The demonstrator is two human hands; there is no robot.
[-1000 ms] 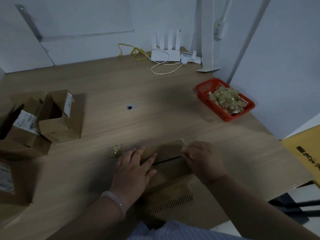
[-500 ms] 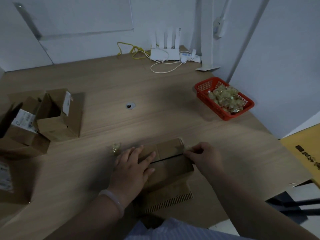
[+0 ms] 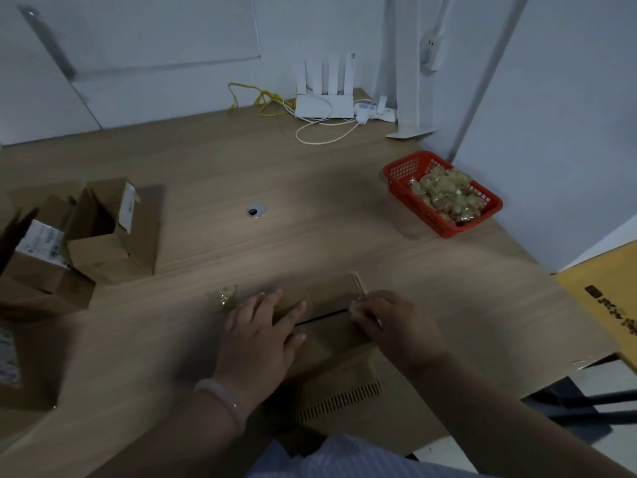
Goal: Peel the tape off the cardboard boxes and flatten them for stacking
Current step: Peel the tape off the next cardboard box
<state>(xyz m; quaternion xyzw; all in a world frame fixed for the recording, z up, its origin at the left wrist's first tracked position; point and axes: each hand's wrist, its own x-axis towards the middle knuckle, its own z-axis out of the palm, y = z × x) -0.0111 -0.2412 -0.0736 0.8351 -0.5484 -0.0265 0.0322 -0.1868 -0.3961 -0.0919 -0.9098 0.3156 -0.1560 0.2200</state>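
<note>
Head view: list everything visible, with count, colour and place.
flattened cardboard box: one, brown, table's near edge.
clear tape strip: one, pale, box's right end.
crumpled tape wad: one, pale, left of box.
open cardboard boxes: several, brown, table's left.
plastic mesh basket: one, red, far right, holding pale wads.
router: one, white, back wall.
wooden table: one, tan.
left hand: flat on box.
right hand: pinches tape strip.

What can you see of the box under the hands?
The brown corrugated box lies flattened at the near edge of the table, a dark slit between its flaps, fluted edge facing the person. The left hand presses flat on its left side; the right hand pinches a tape strip at its right end.
</note>
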